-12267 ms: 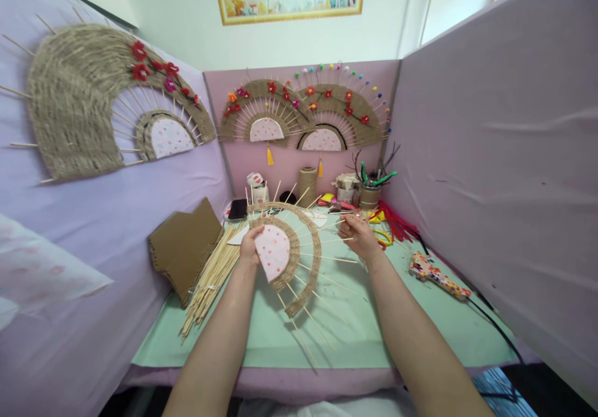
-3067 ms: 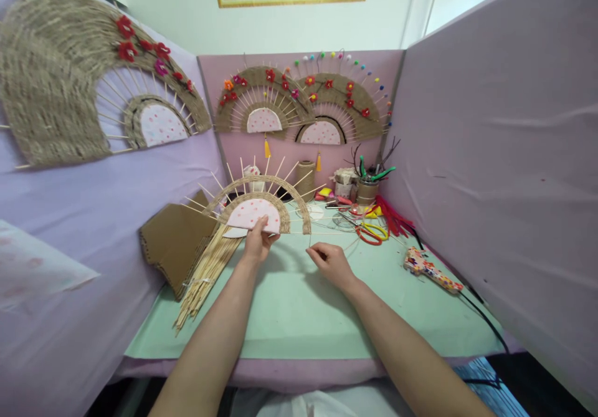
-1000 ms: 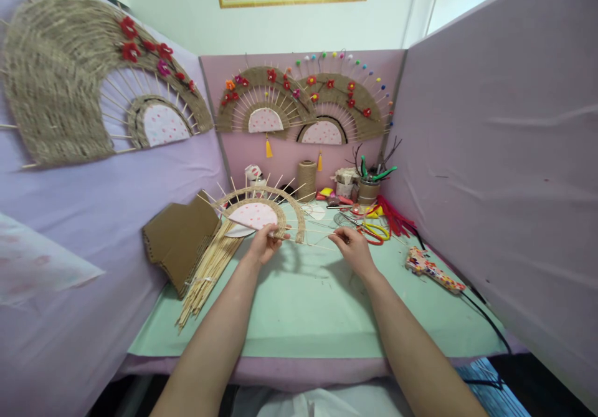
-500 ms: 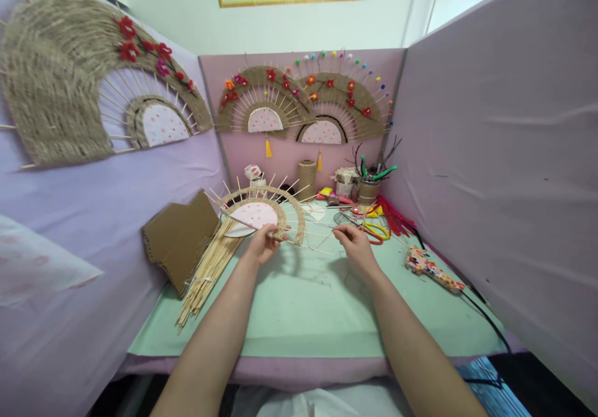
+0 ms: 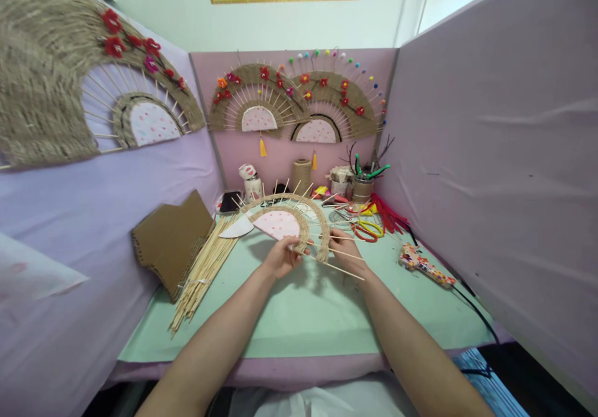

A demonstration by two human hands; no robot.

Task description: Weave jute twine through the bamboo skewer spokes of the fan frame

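Note:
A half-round fan frame (image 5: 322, 220), woven of twine over thin sticks, is held tilted above the table. Its centre is a white half-disc with pink spots (image 5: 280, 224). My left hand (image 5: 283, 258) is closed on the frame's lower corner, thumb on the front near the half-disc. At the right end of the outer twine band, my right hand (image 5: 346, 252) reaches behind the sticks with its fingers pinched together. The band and sticks partly hide those fingertips; the thin twine pinched there is hard to make out.
To the left lie a bundle of sticks (image 5: 203, 273), brown cardboard (image 5: 172, 239) and a white paper piece (image 5: 237, 225). Behind are a twine spool (image 5: 302, 172), scissors (image 5: 367, 230) and a tin of tools (image 5: 363, 188). A flower-patterned glue gun (image 5: 425, 267) with its cord lies right.
My left hand has brought the fan frame right and slightly lower, turning it. My right hand has moved from beyond the stick ends to behind the outer twine band.

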